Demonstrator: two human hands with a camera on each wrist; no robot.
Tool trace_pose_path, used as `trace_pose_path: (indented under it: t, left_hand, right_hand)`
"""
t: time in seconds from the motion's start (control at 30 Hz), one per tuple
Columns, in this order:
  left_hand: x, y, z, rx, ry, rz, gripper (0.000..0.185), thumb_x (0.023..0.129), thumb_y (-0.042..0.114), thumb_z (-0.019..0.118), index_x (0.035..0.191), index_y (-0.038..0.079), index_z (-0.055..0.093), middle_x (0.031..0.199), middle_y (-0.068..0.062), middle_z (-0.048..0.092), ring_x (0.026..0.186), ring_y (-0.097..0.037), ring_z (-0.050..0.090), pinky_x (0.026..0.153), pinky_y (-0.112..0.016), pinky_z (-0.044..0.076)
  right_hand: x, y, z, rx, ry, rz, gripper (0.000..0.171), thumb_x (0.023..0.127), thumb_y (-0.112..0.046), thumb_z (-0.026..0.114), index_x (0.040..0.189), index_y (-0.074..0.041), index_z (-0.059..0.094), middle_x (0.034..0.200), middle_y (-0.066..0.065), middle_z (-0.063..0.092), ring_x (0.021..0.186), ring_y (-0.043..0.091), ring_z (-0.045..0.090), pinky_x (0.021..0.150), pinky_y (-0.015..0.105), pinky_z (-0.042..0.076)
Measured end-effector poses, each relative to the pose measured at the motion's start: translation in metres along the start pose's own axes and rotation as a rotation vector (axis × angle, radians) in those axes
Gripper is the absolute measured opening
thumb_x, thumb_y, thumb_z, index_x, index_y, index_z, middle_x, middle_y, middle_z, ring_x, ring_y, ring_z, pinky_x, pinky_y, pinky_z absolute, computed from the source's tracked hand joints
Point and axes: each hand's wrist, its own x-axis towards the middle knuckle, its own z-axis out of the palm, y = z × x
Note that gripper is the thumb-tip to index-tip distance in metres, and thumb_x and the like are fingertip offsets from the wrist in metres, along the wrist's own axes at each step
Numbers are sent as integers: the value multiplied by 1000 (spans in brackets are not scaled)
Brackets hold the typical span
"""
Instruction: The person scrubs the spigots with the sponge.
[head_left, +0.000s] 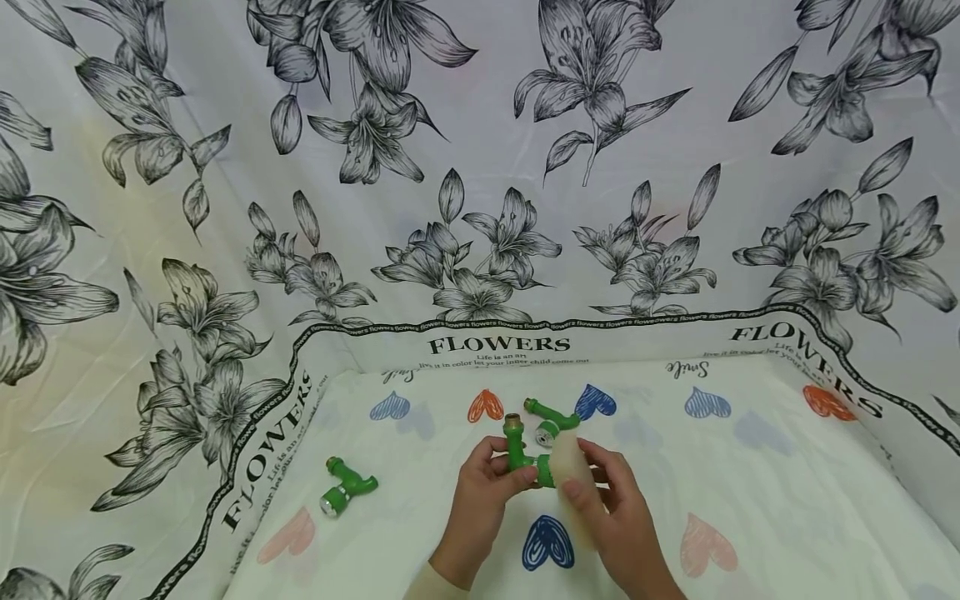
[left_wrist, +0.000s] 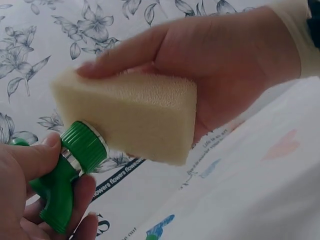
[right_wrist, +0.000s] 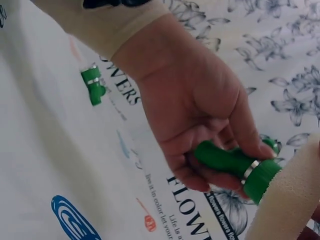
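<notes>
Heart-print sheet on table, lily-print "FLOWERS" backdrop; left hand grips green fitting, right hand holds sponge.

1. Light is soft, even and bright in the head view; shadows under both hands are faint.
2. No glare shows near the hands.
3. Both wrist views are soft, with cloth behind the hands out of focus.
4. Wide-angle bending shows far from the hands.

Two spare green fittings, one left, one behind, on heart-print cloth; flower-print backdrop.
</notes>
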Motion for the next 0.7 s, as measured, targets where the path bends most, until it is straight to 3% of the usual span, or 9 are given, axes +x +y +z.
trace_pose_path:
  t: [0.2,0.33,0.53,0.7]
  left_hand:
    - [1,2,-6,54,85,33,37,95,9,86,125,1,66,113,-14,78,103,-26,76,96,-32,61]
    - [1,3,-23,148,162,81,39,91,12,91,125,4,73,118,-9,75,106,-26,73,93,-30,62]
    - [-10,5,-81,292,314,89,44,89,13,93,127,9,73,109,-10,74,97,-27,71,83,-29,63]
    - [-34,4,-137,417,449,-5,42,89,22,94,125,8,76,114,-10,75,97,-25,69,81,-30,64]
  right_hand:
    - [-3,-8,1,-8,-16,-71,55,104,-33,78,153,-20,58,136,0,58,116,25,57,95,28,58]
    - [-5,-12,-3,-23,-17,-68,55,104,-36,78,153,-20,59,135,-1,59,117,24,57,95,26,57]
    - [-8,-9,-9,-31,-18,-59,53,104,-34,78,152,-22,59,131,-2,59,116,23,57,95,25,56]
    - [-8,-6,-13,-27,-23,-51,54,105,-36,77,153,-22,59,133,-1,59,117,23,57,95,25,56]
